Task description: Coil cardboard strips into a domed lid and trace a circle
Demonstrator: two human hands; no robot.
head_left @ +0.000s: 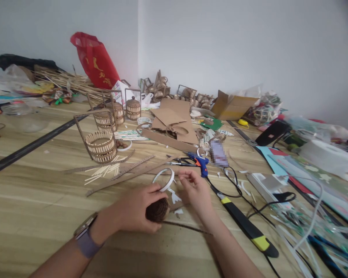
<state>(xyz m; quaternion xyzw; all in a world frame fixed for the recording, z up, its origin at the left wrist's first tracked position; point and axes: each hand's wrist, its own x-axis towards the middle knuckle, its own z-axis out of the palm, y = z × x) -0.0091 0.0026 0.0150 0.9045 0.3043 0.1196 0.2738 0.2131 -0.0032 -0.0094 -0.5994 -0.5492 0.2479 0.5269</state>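
Observation:
My left hand [139,210] is wrapped round a dark brown coil [157,210] that looks like a round lid or roll of strip. From beneath it a thin dark strip [188,227] runs right along the table. My right hand [195,189] hovers to the right of the coil, thumb and fingertips brought together; whatever they pinch, if anything, is too small to make out. Between both hands stands a white ring [170,179], just beyond my left fingers. Scraps of white paper [174,196] lie beside it.
A blue glue gun [201,164] lies ahead, its black cord trailing right. Right of my right arm is a black-and-yellow utility knife [246,224] near a white power strip [268,189]. Left stand small handled baskets [100,146] and pale sticks [106,170]. Cardboard [174,119] lies behind.

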